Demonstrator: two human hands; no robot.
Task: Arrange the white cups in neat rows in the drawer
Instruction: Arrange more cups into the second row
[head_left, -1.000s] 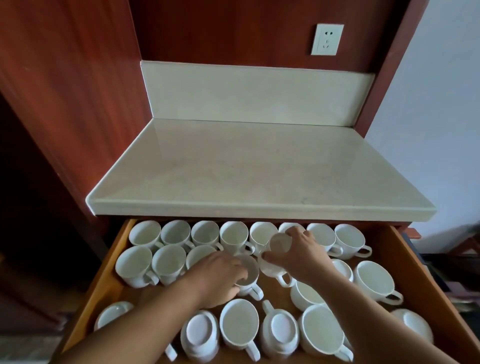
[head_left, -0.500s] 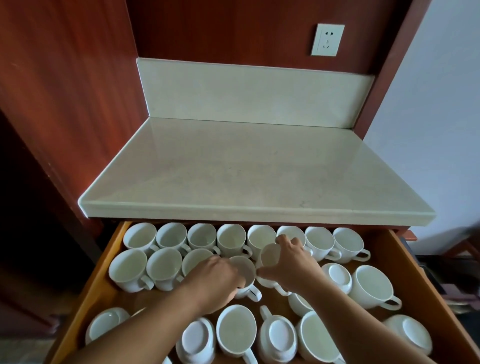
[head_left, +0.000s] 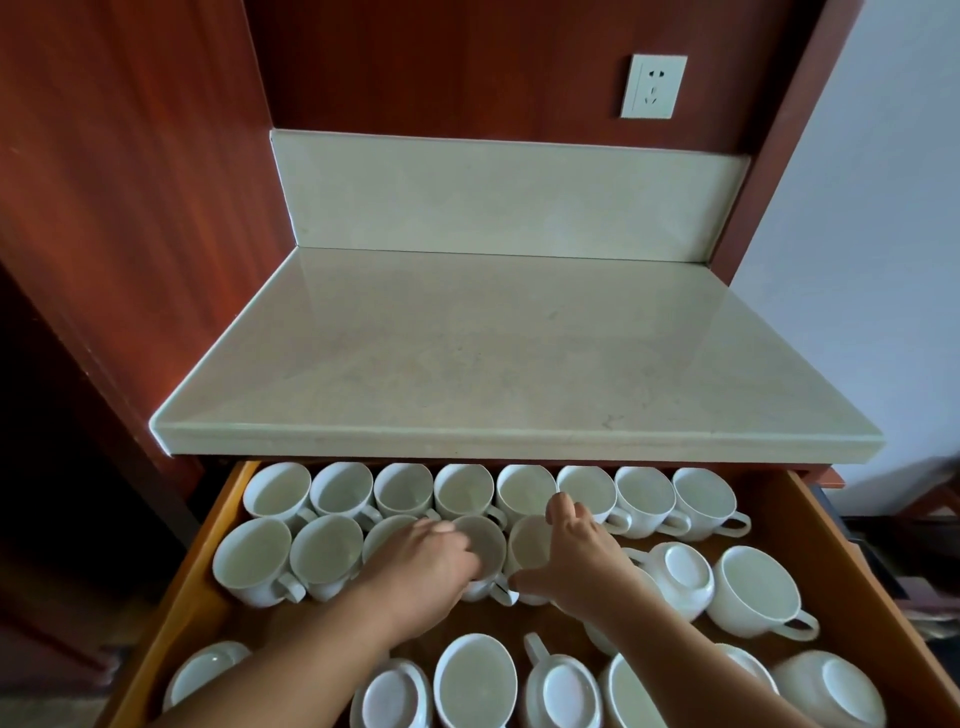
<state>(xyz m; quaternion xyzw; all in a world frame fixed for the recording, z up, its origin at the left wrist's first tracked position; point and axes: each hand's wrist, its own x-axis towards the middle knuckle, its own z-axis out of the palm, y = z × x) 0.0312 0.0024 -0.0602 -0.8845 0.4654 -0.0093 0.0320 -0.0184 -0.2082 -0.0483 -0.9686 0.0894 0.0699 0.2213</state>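
Left hand (head_left: 421, 566) gripped fourth cup (head_left: 483, 538) at its rim | right hand (head_left: 576, 551) clasped fifth cup (head_left: 530, 540) between thumb and fingers | both cups upright, side by side, second row from drawer (head_left: 810, 545) back.

One cam, worn on the head. It looks fwd and down, from just above the open orange-brown wooden drawer (head_left: 802, 522), very near, at the bottom. The pale stone surface (head_left: 493, 364) fills the middle. The dark red wooden wall (head_left: 467, 67) w/ a white wall socket (head_left: 653, 86) is farthest, up top.
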